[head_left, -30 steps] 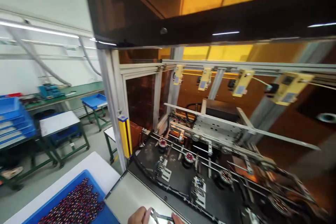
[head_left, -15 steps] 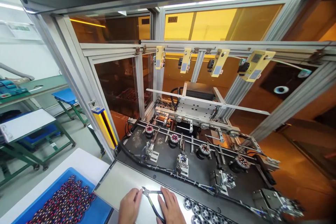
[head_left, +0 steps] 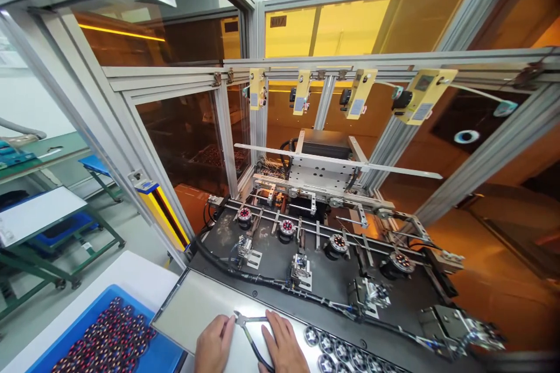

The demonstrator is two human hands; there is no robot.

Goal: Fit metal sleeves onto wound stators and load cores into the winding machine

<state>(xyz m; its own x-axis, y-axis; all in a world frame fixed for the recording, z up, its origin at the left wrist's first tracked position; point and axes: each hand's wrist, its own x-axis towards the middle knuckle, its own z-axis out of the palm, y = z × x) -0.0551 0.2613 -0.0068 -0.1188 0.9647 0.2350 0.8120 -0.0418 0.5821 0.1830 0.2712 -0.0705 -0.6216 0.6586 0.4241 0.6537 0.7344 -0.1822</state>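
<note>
A pair of cutting pliers with dark handles lies spread on the pale worktop, jaws toward the left. My left hand is beside the jaws, thumb and forefinger pressed together with the tips touching or very near them; whatever is inside those fingers is hidden. Fingers of my right hand are stretched and somewhat spread over the handle ends, resting on them rather than wrapped round. To its right, several round black-and-silver parts sit in rows on the worktop.
A blue bin full of dark ring-shaped parts stands at lower left. Ahead, a black machine deck carries several round fixtures, clamps and cables. Yellow sensor units hang from a rail. A yellow safety post borders the left opening.
The camera view has shifted slightly, so the frame and machine appear a little further left. Both hands and the pliers keep the same pose.
</note>
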